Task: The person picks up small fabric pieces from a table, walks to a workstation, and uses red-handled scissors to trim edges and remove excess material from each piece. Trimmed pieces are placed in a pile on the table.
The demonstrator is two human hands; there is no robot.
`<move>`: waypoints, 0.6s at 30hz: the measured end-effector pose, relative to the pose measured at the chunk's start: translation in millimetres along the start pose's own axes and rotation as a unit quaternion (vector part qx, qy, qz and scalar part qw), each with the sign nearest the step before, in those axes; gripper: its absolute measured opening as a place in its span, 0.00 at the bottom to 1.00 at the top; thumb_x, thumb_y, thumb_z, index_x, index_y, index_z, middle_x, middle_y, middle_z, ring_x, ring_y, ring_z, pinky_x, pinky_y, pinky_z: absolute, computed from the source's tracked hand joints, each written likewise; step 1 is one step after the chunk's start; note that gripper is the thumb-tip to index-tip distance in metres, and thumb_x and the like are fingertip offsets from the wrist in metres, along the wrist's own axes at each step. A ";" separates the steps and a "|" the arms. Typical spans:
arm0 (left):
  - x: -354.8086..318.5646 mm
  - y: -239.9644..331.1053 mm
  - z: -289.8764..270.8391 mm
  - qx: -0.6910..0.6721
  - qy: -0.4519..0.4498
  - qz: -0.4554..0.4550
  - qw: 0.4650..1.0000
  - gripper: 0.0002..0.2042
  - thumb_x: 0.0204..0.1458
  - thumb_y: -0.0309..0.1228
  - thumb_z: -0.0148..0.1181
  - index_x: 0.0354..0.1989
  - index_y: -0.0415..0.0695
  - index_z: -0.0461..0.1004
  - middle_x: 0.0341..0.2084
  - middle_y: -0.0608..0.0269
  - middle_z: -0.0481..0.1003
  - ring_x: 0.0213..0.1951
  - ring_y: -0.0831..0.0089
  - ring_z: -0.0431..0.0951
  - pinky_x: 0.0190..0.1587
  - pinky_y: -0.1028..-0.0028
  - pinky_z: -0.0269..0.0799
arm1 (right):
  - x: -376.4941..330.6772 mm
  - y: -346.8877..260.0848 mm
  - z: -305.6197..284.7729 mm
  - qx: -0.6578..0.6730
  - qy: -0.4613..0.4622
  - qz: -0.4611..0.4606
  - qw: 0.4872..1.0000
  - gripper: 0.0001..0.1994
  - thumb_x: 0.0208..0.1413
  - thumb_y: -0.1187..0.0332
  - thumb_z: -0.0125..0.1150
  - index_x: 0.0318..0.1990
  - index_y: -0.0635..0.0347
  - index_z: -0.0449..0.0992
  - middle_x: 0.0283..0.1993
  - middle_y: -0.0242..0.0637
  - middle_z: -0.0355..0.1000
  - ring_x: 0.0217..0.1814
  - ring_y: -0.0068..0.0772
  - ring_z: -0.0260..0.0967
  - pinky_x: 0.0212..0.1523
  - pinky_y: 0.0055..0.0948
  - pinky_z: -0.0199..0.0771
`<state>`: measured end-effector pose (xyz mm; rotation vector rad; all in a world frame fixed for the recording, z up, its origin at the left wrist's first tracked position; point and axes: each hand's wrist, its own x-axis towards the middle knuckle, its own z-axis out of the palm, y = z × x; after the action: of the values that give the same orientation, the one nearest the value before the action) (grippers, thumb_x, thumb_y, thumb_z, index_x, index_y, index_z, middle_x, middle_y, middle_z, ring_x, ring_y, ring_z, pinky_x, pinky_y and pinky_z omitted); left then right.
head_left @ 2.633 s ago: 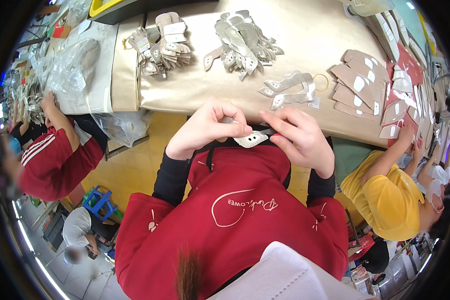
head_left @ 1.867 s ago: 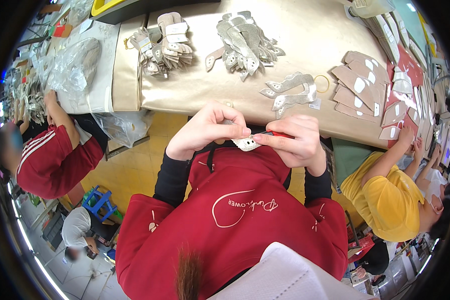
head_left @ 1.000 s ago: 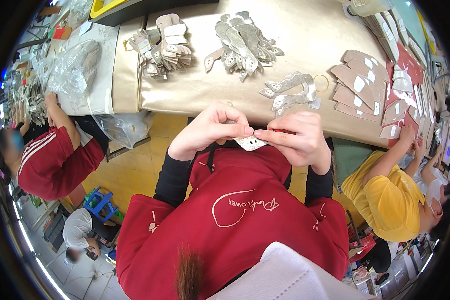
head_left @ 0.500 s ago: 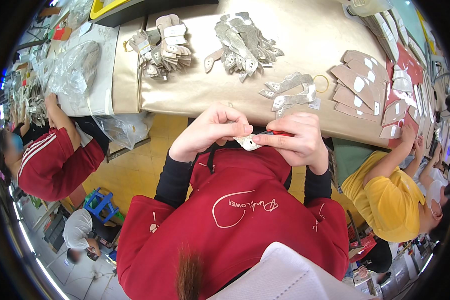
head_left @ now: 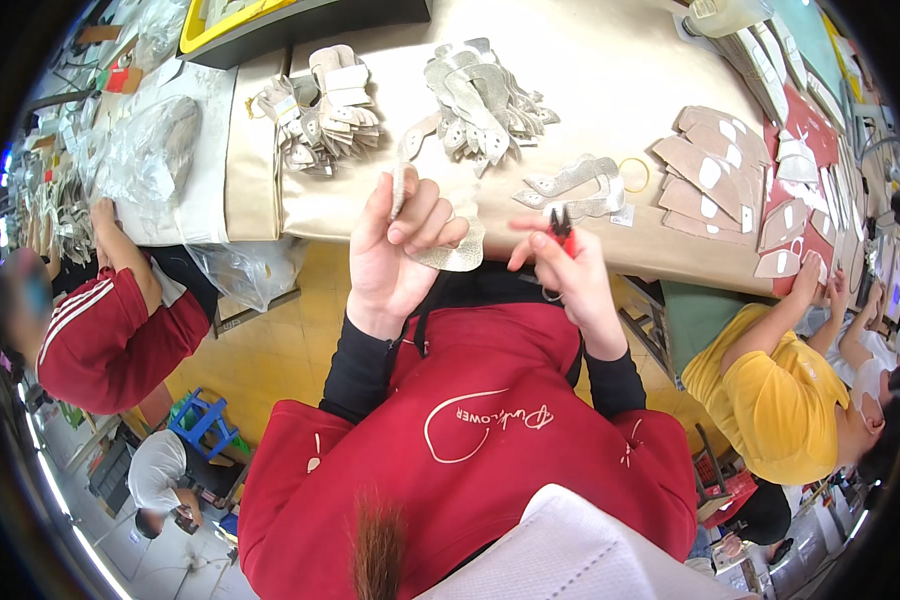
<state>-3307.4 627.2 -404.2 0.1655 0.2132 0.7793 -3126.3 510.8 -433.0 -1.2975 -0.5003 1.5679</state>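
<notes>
My left hand (head_left: 395, 262) is raised over the table's near edge, its fingers closed round a curved, shiny beige-gold leather piece (head_left: 458, 256). One end of the piece hangs out past the fingers and another rises beside the index finger. To its right, my right hand (head_left: 582, 282) holds a small pair of red-handled snips (head_left: 561, 232) with dark tips pointing up. The snips are apart from the leather piece. Just beyond my right hand lie a few matching curved pieces (head_left: 602, 196). A heap of such pieces (head_left: 485, 105) sits farther back.
A tied bundle of beige pieces (head_left: 332, 118) lies at the back left, near a black-and-yellow tray (head_left: 305, 25). Flat beige panels (head_left: 710, 165) and a yellow rubber band (head_left: 634, 175) lie on the right. Co-workers sit at both sides, one in a yellow shirt (head_left: 785, 410).
My hands have drawn apart from where they met at the leather piece. The left has risen and turned with the piece; the right has turned the snips tip-up.
</notes>
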 end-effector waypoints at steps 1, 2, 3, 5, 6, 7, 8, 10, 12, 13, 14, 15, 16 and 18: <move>-1.7 -0.5 0.4 -0.040 -0.001 0.009 0.999 0.13 0.67 0.41 0.45 0.34 0.48 0.69 0.14 0.79 0.56 0.18 0.85 0.51 0.29 0.79 0.51 | 0.5 3.4 4.4 -0.012 -0.015 0.032 0.999 0.17 0.65 0.66 0.51 0.55 0.70 0.73 0.29 0.35 0.77 0.14 0.07 0.42 0.15 0.15 0.41; -3.4 -1.2 0.6 -0.046 -0.019 0.009 0.999 0.13 0.67 0.42 0.45 0.35 0.48 0.69 0.14 0.79 0.56 0.18 0.85 0.51 0.30 0.78 0.51 | 1.7 5.3 7.7 0.004 -0.047 0.036 0.998 0.17 0.67 0.64 0.50 0.52 0.69 0.75 0.28 0.36 0.77 0.14 0.08 0.43 0.15 0.16 0.42; -5.4 -2.3 0.7 -0.046 -0.030 0.000 0.998 0.14 0.67 0.43 0.45 0.35 0.49 0.69 0.14 0.79 0.56 0.18 0.85 0.51 0.30 0.78 0.51 | 2.6 6.2 10.9 0.056 -0.075 0.022 0.995 0.16 0.66 0.63 0.51 0.49 0.69 0.76 0.28 0.35 0.77 0.14 0.07 0.43 0.15 0.16 0.42; -8.0 -5.3 0.4 -0.049 -0.056 -0.018 0.997 0.14 0.67 0.44 0.45 0.35 0.49 0.69 0.14 0.79 0.56 0.18 0.85 0.51 0.30 0.78 0.51 | 5.4 5.0 16.1 0.141 -0.109 0.029 0.984 0.16 0.65 0.60 0.54 0.44 0.67 0.78 0.28 0.33 0.77 0.15 0.06 0.45 0.15 0.16 0.43; -8.5 -6.9 0.1 -0.025 -0.072 -0.033 0.997 0.14 0.67 0.45 0.46 0.36 0.49 0.68 0.14 0.79 0.56 0.18 0.85 0.51 0.30 0.79 0.51 | 8.0 3.3 18.5 0.185 -0.112 0.059 0.975 0.11 0.63 0.64 0.59 0.40 0.65 0.76 0.25 0.29 0.74 0.15 0.06 0.45 0.16 0.15 0.43; -9.4 -8.7 0.3 -0.001 -0.064 -0.028 0.998 0.14 0.66 0.46 0.46 0.37 0.49 0.68 0.15 0.80 0.56 0.18 0.85 0.51 0.30 0.79 0.50 | 9.4 1.9 22.1 0.173 -0.087 0.049 0.980 0.09 0.62 0.65 0.60 0.39 0.63 0.76 0.25 0.27 0.72 0.15 0.07 0.46 0.16 0.16 0.43; -10.6 -11.3 1.0 0.019 -0.057 -0.021 0.998 0.14 0.66 0.47 0.46 0.38 0.49 0.68 0.15 0.80 0.56 0.18 0.85 0.51 0.30 0.79 0.50 | 11.0 0.5 26.3 0.159 -0.059 0.037 0.985 0.08 0.60 0.67 0.62 0.38 0.62 0.75 0.24 0.25 0.70 0.15 0.07 0.46 0.16 0.16 0.43; -12.6 -16.1 3.4 0.047 -0.043 0.030 0.998 0.13 0.64 0.44 0.52 0.47 0.48 0.67 0.20 0.77 0.60 0.21 0.83 0.56 0.32 0.78 0.54 | 9.3 -4.6 28.4 0.094 -0.007 0.012 0.995 0.06 0.56 0.71 0.67 0.35 0.60 0.74 0.23 0.18 0.65 0.18 0.07 0.51 0.19 0.15 0.48; -15.8 -19.2 7.5 0.173 0.061 0.092 0.979 0.16 0.62 0.38 0.55 0.54 0.48 0.64 0.25 0.73 0.64 0.26 0.81 0.63 0.36 0.77 0.60 | 4.3 -8.5 27.9 0.038 0.009 -0.041 0.998 0.07 0.56 0.70 0.68 0.34 0.59 0.75 0.23 0.17 0.65 0.22 0.07 0.53 0.22 0.15 0.51; -16.6 -20.4 9.5 0.233 0.112 0.121 0.958 0.18 0.61 0.36 0.57 0.57 0.47 0.63 0.27 0.71 0.66 0.28 0.80 0.66 0.38 0.77 0.63 | 2.2 -9.4 27.5 0.012 0.018 -0.072 0.997 0.07 0.56 0.70 0.68 0.33 0.59 0.75 0.23 0.17 0.65 0.23 0.07 0.54 0.23 0.15 0.52; -16.1 -18.7 10.8 0.277 0.125 0.102 0.947 0.28 0.55 0.26 0.61 0.65 0.46 0.58 0.36 0.63 0.72 0.38 0.74 0.73 0.48 0.75 0.68 | 0.9 -10.0 27.1 -0.014 0.034 -0.075 0.997 0.06 0.56 0.70 0.68 0.34 0.62 0.77 0.24 0.15 0.63 0.26 0.07 0.54 0.27 0.15 0.55; -15.4 -19.9 12.0 0.300 0.126 0.066 0.943 0.30 0.54 0.24 0.62 0.65 0.46 0.57 0.38 0.62 0.73 0.40 0.74 0.74 0.49 0.74 0.69 | 0.4 -9.8 27.1 -0.008 0.026 -0.087 0.996 0.07 0.56 0.70 0.68 0.36 0.63 0.77 0.24 0.17 0.64 0.26 0.08 0.55 0.27 0.16 0.56; -14.3 -22.5 13.0 0.322 0.128 0.031 0.938 0.31 0.53 0.22 0.62 0.66 0.45 0.57 0.40 0.60 0.74 0.42 0.73 0.75 0.51 0.73 0.69 | 0.6 -9.3 27.2 -0.002 0.024 -0.099 0.995 0.08 0.55 0.70 0.68 0.38 0.64 0.78 0.24 0.18 0.64 0.27 0.09 0.56 0.28 0.16 0.58; -12.0 -23.9 14.0 0.373 0.143 -0.027 0.916 0.35 0.51 0.18 0.64 0.67 0.43 0.56 0.43 0.58 0.76 0.46 0.72 0.77 0.52 0.73 0.71 | 1.1 -9.0 26.1 -0.050 0.022 -0.120 0.991 0.10 0.54 0.71 0.69 0.41 0.66 0.78 0.26 0.20 0.66 0.28 0.10 0.59 0.30 0.16 0.61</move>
<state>-3296.0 600.9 -394.5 0.7675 0.7916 0.6316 -3145.9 522.5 -417.4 -1.2923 -0.6884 1.3264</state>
